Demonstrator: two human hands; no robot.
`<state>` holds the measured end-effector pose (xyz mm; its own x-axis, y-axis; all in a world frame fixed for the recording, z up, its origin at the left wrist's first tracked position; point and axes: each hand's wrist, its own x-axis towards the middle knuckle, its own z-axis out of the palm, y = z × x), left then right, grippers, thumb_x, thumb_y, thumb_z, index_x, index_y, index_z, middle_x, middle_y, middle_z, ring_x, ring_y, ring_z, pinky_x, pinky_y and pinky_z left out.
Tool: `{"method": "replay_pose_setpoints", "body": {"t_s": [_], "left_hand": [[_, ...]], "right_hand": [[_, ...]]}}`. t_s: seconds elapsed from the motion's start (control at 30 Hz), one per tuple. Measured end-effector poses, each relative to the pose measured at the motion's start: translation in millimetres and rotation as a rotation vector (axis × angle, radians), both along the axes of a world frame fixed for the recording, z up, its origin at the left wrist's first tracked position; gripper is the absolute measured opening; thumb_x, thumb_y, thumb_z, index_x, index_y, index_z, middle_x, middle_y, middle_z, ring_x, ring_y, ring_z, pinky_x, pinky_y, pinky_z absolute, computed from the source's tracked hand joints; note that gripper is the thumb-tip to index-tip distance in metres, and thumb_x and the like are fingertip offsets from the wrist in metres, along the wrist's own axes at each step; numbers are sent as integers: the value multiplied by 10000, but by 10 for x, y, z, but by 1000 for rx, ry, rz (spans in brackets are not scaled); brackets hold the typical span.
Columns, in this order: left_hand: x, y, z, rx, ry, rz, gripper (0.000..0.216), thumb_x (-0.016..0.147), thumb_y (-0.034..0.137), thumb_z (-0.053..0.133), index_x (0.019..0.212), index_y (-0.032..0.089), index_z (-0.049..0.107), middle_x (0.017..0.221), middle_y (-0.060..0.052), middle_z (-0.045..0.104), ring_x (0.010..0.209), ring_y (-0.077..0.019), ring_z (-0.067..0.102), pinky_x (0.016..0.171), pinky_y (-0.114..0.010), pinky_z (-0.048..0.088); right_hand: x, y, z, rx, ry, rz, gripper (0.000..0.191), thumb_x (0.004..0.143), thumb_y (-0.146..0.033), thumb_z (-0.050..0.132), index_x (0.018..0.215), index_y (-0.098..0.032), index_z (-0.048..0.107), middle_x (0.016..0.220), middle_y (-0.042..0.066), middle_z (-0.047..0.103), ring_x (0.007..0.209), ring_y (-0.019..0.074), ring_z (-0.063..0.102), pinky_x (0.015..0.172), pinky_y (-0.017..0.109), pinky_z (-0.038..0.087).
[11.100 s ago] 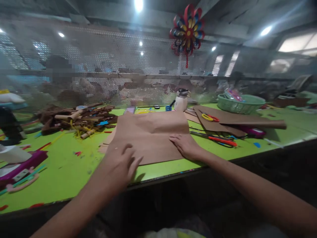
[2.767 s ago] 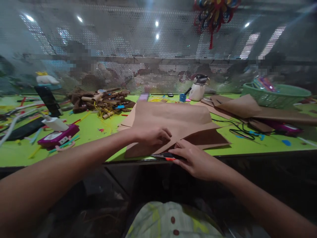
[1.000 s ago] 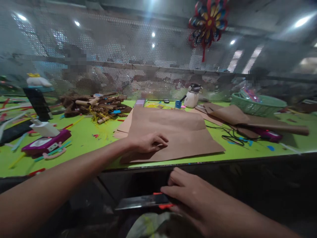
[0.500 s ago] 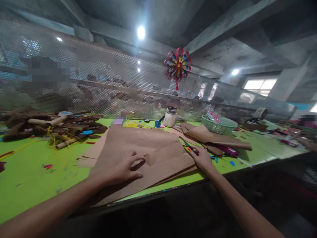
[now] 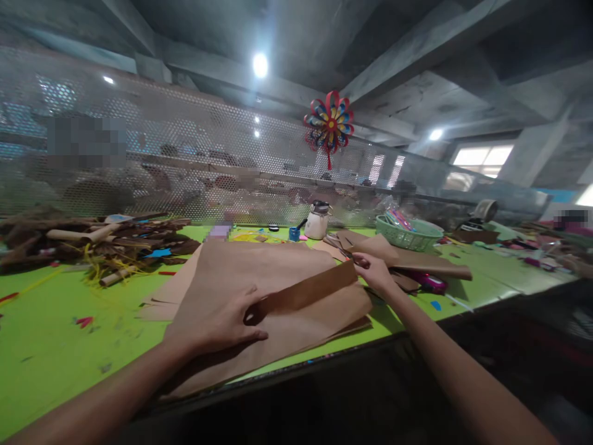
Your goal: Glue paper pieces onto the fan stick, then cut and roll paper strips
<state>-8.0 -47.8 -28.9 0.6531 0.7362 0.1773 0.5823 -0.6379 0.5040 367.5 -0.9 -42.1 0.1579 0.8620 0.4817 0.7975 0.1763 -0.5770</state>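
A large sheet of brown kraft paper [image 5: 250, 266] lies on the green table, with more sheets under it. My left hand [image 5: 222, 321] rests on the paper, fingers and thumb apart. From near its fingertips, a raised flap of the paper [image 5: 315, 287] stands up and runs toward my right hand [image 5: 374, 272]. My right hand is closed around scissors [image 5: 345, 250], whose blades point away to the left, close beyond the flap's upper right corner. The handles are partly covered by the fingers.
A heap of brown scraps and tubes [image 5: 115, 241] lies at left. Behind the paper stand a blue jar [image 5: 294, 233] and a white jug [image 5: 317, 222]. Folded brown paper [image 5: 430, 266], a green basket [image 5: 407, 235] and a pink object [image 5: 430, 283] are at right. The table's edge runs close in front.
The right part of the sheet, flat earlier, now stands up as a flap. My right hand and the scissors have moved up and slightly away. My left hand has hardly moved.
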Motion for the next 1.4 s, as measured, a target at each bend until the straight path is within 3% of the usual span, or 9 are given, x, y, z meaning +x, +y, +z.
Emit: {"method": "replay_pose_setpoints", "body": {"t_s": [0.2, 0.4, 0.5, 0.67, 0.83, 0.93, 1.07, 1.23, 1.4], "left_hand": [[9, -37, 37, 63, 40, 4, 322, 724, 465, 618, 897, 197, 576, 910, -26, 561, 810, -190, 521, 704, -287, 421], [45, -59, 42, 28, 34, 65, 403, 765, 462, 575, 1057, 186, 571, 962, -46, 620, 827, -209, 556, 723, -308, 435], [50, -55, 30, 56, 6, 84, 487, 763, 455, 582, 1173, 196, 536, 1109, -66, 614, 978, -240, 552, 842, -338, 426], [23, -26, -30, 102, -56, 62, 549, 777, 421, 565, 1279, 224, 461, 1248, -70, 562, 1107, -251, 516, 933, -360, 395], [-5, 40, -100, 134, -63, 107, 298, 803, 380, 506, 1008, 195, 619, 1010, -69, 653, 906, -233, 583, 792, -327, 442], [-18, 83, -131, 124, -101, 144, 302, 837, 419, 438, 825, 180, 622, 825, -51, 652, 761, -206, 580, 704, -302, 437], [-28, 105, -103, 55, -188, 238, 353, 845, 463, 418, 874, 186, 636, 850, -44, 676, 776, -216, 596, 709, -300, 433], [-36, 102, -8, -12, -253, 333, 388, 809, 480, 446, 935, 188, 668, 943, -43, 704, 848, -252, 620, 731, -303, 445], [-31, 67, 52, 3, -214, 374, 404, 808, 484, 433, 950, 198, 680, 947, -41, 709, 858, -259, 623, 747, -309, 447]], "right_hand": [[33, -282, -283, -50, -229, -69, 364, 741, -248, 527, 1062, -125, 650, 889, 104, 669, 850, 241, 590, 784, 348, 440], [59, -452, -307, 65, -412, -11, 303, 772, -228, 517, 1003, -100, 665, 915, 146, 638, 918, 264, 546, 843, 400, 412], [50, -481, -187, 151, -255, -2, 300, 816, -320, 486, 911, -118, 686, 899, 136, 654, 902, 258, 566, 833, 391, 424], [12, -589, -20, 7, 110, 144, 449, 836, -503, 444, 842, -131, 695, 750, 69, 670, 674, 202, 604, 635, 297, 471], [-54, -702, 24, -17, 154, 181, 462, 821, -541, 460, 762, -148, 696, 786, 51, 679, 752, 220, 599, 650, 289, 461], [-125, -781, 24, -128, 245, 284, 476, 826, -545, 465, 831, -126, 692, 762, 68, 671, 708, 201, 604, 637, 292, 472], [-226, -843, -24, -237, 387, 444, 518, 852, -551, 422, 946, -112, 680, 838, 106, 673, 744, 192, 627, 691, 313, 496], [-114, -670, -35, -124, 191, 267, 455, 815, -529, 484, 855, -130, 699, 775, 71, 666, 714, 197, 614, 646, 296, 476], [168, -356, 169, -24, 11, 65, 437, 791, -498, 482, 760, -120, 699, 690, 59, 667, 660, 206, 598, 599, 284, 446]]}}
